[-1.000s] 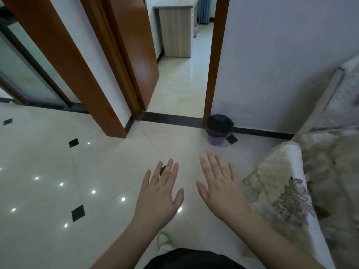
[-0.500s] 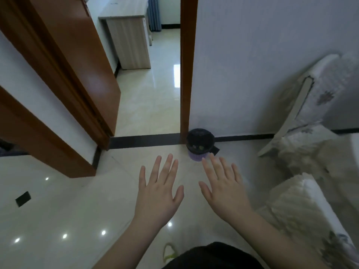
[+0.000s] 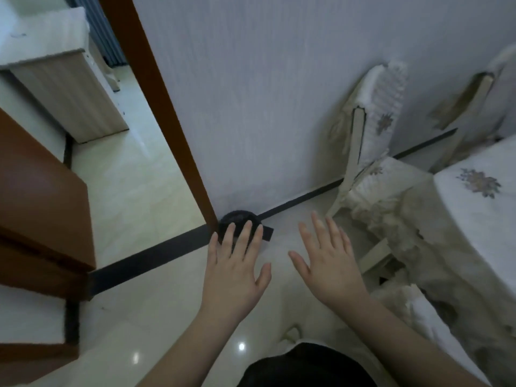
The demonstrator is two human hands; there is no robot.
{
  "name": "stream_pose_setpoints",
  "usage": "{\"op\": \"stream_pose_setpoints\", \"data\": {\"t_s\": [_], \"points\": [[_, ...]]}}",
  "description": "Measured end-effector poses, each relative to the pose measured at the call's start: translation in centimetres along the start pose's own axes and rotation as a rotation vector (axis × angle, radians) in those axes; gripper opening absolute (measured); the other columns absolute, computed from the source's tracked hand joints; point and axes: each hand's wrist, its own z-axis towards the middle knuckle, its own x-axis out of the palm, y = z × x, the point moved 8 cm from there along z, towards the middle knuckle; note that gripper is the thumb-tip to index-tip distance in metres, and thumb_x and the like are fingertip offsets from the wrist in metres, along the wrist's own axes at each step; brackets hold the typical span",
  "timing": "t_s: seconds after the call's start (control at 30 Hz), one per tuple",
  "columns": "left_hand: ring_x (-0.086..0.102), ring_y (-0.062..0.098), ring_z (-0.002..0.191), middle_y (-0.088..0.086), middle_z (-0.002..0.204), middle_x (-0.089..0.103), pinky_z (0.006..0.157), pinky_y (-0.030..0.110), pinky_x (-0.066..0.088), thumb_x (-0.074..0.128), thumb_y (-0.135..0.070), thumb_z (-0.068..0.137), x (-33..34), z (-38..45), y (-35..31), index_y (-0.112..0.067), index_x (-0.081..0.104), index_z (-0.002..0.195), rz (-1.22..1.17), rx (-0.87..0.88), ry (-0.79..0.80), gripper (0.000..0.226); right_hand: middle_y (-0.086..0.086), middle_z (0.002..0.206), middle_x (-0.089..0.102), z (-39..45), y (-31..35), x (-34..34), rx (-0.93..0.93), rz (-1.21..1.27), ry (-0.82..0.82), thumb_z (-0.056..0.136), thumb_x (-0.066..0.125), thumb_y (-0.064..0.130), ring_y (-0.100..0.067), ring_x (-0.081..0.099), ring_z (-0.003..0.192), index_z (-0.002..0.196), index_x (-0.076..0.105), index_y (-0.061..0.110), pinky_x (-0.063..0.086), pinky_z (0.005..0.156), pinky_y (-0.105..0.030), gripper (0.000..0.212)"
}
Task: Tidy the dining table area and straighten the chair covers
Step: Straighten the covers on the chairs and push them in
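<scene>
My left hand (image 3: 237, 263) and my right hand (image 3: 329, 261) are stretched out in front of me over the floor, fingers straight and spread, holding nothing. To the right stands the dining table (image 3: 485, 208) under a white cloth with a flower print. A chair with a cream cover (image 3: 377, 141) leans by the wall, its cover bunched and partly off the frame. A second covered chair (image 3: 480, 107) stands at the far right against the wall. Another cream cover (image 3: 424, 314) shows low on the right beside my right forearm.
A small dark waste bin (image 3: 240, 216) sits on the floor at the foot of the wooden door frame (image 3: 156, 93), partly behind my left fingers. An open doorway leads left to a room with a wooden cabinet (image 3: 69, 88). Brown door panels (image 3: 39, 196) stand at left.
The view has swung to the right: the table and both chairs have come into sight, and the bin and door frame have shifted left. Both hands stay open and spread.
</scene>
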Motion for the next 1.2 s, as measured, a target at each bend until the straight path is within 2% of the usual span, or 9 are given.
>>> {"op": "stream_pose_setpoints", "data": {"t_s": [0.1,0.23,0.37,0.57,0.73,0.87,1.2], "points": [[0.028,0.028,0.141,0.003,0.153,0.037,0.115,0.050,0.021,0.040,-0.050,0.092,-0.6,5.5,-1.4,-0.020,0.035,0.148,-0.008,0.067,-0.013,0.064,-0.013,0.151,0.034,4.1,-3.1,-1.1,0.053,0.006,-0.029,0.095,0.031,0.056,-0.035,0.034,0.136,0.142,0.041,0.017,0.026,0.110,-0.049,0.062],[0.023,0.029,0.144,0.005,0.154,0.034,0.117,0.048,0.018,0.036,-0.051,0.095,-0.3,12.1,-3.2,-0.019,0.033,0.148,0.021,0.141,-0.010,0.062,-0.012,0.151,0.036,8.8,-7.2,-2.1,0.109,-0.005,-0.032,0.095,0.027,0.057,-0.033,0.033,0.138,0.144,0.040,0.020,0.026,0.110,-0.050,0.063],[0.020,0.030,0.145,0.006,0.156,0.030,0.116,0.048,0.014,0.035,-0.051,0.095,0.4,17.8,-5.2,-0.018,0.031,0.149,0.053,0.217,-0.005,0.063,-0.011,0.149,0.039,11.9,-10.7,-3.3,0.186,-0.003,-0.070,0.093,0.032,0.054,-0.034,0.034,0.137,0.142,0.043,0.020,0.031,0.108,-0.053,0.061],[0.015,0.028,0.146,0.005,0.158,0.025,0.118,0.047,0.008,0.029,-0.052,0.095,1.9,26.8,-6.7,-0.020,0.027,0.151,0.031,0.313,-0.005,0.065,-0.011,0.151,0.035,17.1,-15.6,-2.9,0.313,-0.011,-0.070,0.092,0.030,0.055,-0.034,0.030,0.139,0.144,0.039,0.021,0.028,0.110,-0.052,0.062],[0.024,0.029,0.143,0.006,0.153,0.036,0.115,0.050,0.017,0.034,-0.046,0.091,3.5,35.3,-8.1,-0.018,0.037,0.147,-0.022,0.400,-0.015,0.062,-0.011,0.153,0.032,22.7,-19.3,-2.2,0.408,-0.062,-0.044,0.091,0.027,0.055,-0.034,0.029,0.140,0.144,0.038,0.021,0.025,0.111,-0.052,0.064],[0.025,0.029,0.143,0.004,0.152,0.037,0.115,0.050,0.018,0.043,-0.039,0.089,3.4,42.0,-9.3,-0.020,0.035,0.148,-0.056,0.469,-0.010,0.062,-0.012,0.152,0.034,27.4,-21.7,-2.7,0.484,-0.085,-0.034,0.092,0.025,0.056,-0.034,0.031,0.139,0.146,0.035,0.020,0.025,0.111,-0.051,0.066],[0.028,0.031,0.141,0.005,0.153,0.035,0.114,0.052,0.022,0.035,-0.036,0.090,3.5,56.6,-15.9,-0.019,0.033,0.148,-0.072,0.649,-0.031,0.061,-0.004,0.152,0.035,34.7,-30.4,-3.3,0.652,-0.077,-0.078,0.091,0.028,0.054,-0.030,0.030,0.140,0.145,0.037,0.025,0.020,0.111,-0.046,0.061]]}}
